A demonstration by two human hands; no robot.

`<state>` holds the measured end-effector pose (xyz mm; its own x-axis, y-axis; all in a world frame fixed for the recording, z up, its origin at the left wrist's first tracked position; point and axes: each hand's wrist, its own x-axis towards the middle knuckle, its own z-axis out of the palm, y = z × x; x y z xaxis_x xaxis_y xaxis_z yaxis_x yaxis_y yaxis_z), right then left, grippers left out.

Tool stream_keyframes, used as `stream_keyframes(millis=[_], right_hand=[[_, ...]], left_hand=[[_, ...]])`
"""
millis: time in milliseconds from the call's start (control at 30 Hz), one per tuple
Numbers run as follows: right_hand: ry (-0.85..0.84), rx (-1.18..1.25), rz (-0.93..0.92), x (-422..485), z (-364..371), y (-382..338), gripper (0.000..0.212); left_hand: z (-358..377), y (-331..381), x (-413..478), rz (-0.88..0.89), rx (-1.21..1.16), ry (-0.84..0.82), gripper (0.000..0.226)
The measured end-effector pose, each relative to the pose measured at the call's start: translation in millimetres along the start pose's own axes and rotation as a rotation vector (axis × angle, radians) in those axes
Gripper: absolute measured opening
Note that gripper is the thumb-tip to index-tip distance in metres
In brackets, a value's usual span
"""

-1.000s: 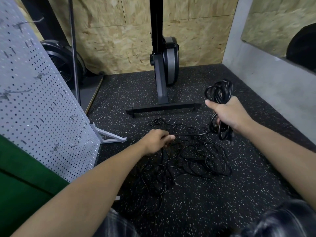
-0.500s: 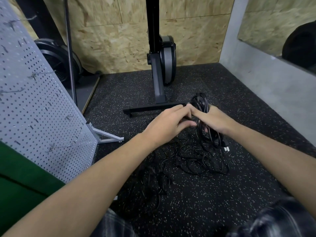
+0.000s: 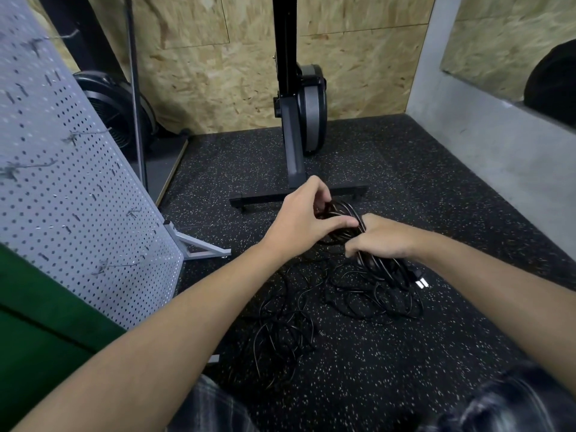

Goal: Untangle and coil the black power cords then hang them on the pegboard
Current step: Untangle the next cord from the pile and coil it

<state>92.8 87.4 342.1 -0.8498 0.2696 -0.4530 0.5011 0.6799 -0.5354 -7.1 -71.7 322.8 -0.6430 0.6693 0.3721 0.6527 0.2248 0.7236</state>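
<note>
Item: coiled cord (image 3: 343, 213), being gripped low down by the right hand (image 3: 381, 241), just above the floor (image 3: 420, 363). The left hand (image 3: 304, 218), a second ago drawing slack from the tangled cords (image 3: 367, 302), is now being closed round the coil's top. One coil is probably being finished; the pegboard (image 3: 62, 188) is not yet being used.

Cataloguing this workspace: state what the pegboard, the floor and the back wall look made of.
Pegboard: probably painted sheet metal, pale grey, matte; even rows of punched holes. Floor: seemingly rubber matting, dull black with pale flecks. Back wall: raw oriented-strand board, unfinished; pressed wood flakes show.
</note>
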Motion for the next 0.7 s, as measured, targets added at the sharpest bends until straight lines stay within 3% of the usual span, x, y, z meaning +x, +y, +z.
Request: stream_keyframes(millis=[67, 133, 200, 267, 333, 500, 600, 700], right_hand=[[-0.023, 0.16, -0.162, -1.1, -5.4, 2.4, 0.017], [-0.057, 0.362, -0.288, -1.3, -14.9, 5.1, 0.019], [-0.038, 0.594, -0.327, -3.7, -27.4, 6.0, 0.01], [0.009, 0.852, -0.345, -3.4, -40.5, 10.9, 0.017], [0.083, 0.994, -0.372, -2.9, -50.7, 15.1, 0.024], [0.314, 1.151, -0.347, -1.0, -57.3, 22.8, 0.029], [0.392, 1.011, -0.261, 2.4, -45.1, 22.6, 0.055], [0.372, 0.862, -0.201, 3.4, -24.9, 17.5, 0.062]], left_hand=[[-0.3, -2.9, -1.4, -0.106, -0.068, -0.018, 0.052], [-1.5, -9.5, -3.6, -0.215, -0.164, -0.124, 0.05], [0.0, -18.4, -9.6, -0.276, -0.224, -0.35, 0.055], [6.4, -31.7, -17.2, -0.338, -0.208, -0.576, 0.052], [12.9, -47.0, -22.6, -0.379, -0.144, -0.667, 0.045], [7.4, -65.7, -25.1, -0.485, 0.008, -0.554, 0.051], [7.6, -65.0, -20.3, -0.504, -0.012, -0.417, 0.044], [14.4, -44.5, -14.2, -0.42, 0.012, -0.348, 0.041]])
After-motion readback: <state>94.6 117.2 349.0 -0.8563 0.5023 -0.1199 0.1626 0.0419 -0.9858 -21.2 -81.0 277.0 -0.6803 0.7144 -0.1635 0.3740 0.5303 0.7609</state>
